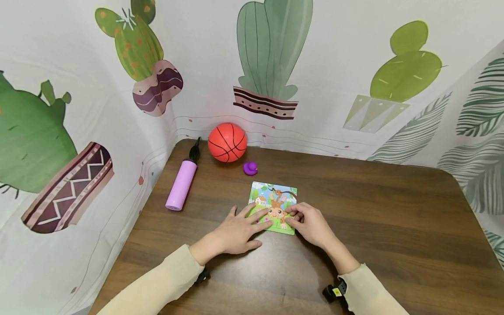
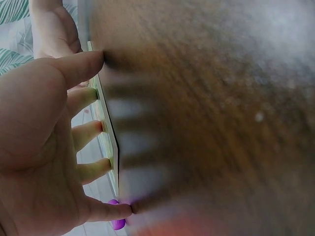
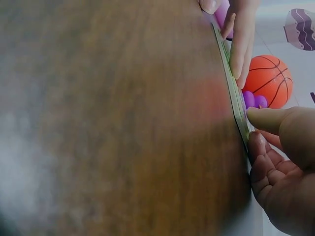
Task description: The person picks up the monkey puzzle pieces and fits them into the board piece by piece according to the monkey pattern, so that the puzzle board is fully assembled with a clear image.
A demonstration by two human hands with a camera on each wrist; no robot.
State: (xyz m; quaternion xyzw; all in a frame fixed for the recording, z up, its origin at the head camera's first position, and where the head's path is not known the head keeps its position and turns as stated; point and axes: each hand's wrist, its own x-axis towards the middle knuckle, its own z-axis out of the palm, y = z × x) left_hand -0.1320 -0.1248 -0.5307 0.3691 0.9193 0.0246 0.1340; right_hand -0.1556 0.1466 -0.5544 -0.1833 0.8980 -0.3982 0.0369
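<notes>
A square jigsaw puzzle [image 1: 278,197] with a cartoon monkey, a house and green grass lies flat on the brown table. My left hand [image 1: 238,231] spreads over its lower left part, with straight fingertips resting on the picture and the thumb on the wood beside it. In the left wrist view the fingers [image 2: 87,133] touch the board from above. At the board's right side, my right hand [image 1: 312,224] has bent fingers, with thumb and forefinger holding that edge area. The right wrist view shows the right thumb [image 3: 268,118] on the puzzle's face; a loose piece cannot be made out.
Just behind the puzzle sits a small purple rubber duck [image 1: 250,168]. Farther back is an orange-red toy basketball [image 1: 227,142]. To its left lies a pink hand pump [image 1: 182,183] with a black nozzle. A cactus-print cloth [image 1: 330,78] hangs behind the table [image 1: 386,218].
</notes>
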